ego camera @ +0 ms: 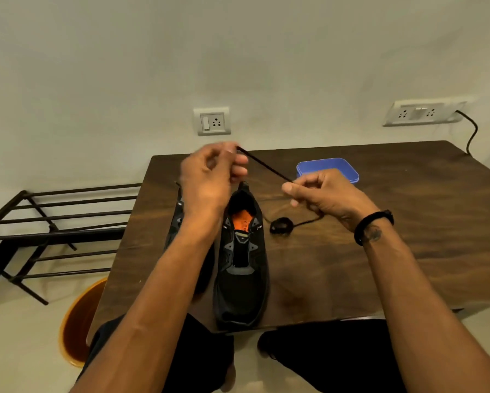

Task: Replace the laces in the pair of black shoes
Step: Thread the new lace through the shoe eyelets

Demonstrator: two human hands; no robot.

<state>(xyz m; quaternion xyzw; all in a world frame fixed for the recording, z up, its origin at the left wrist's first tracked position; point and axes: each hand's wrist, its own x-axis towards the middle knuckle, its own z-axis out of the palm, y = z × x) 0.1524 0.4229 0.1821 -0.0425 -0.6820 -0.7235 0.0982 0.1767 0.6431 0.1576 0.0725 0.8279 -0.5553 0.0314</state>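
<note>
I hold a thin black lace taut between my pinching left hand and right hand above the laceless black mesh shoe, judging eyelet threading comes next.

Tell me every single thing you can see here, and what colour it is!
table: one, dark brown wood, in front of the person
shoes: two, black; one with an orange insole at the table's near edge, the other left of it, mostly behind the left forearm
lace: one, black, stretched between both hands
coiled lace: one, black, on the table right of the shoes
box: one, blue, far side of the table
wall sockets: two, white; one above the table's far left corner, one at right
cable: one, black, from the right socket
rack: one, black metal, left of the table
bin: one, orange, on the floor
wristband: one, black, right wrist
left hand: pinches the lace
right hand: pinches the lace
</note>
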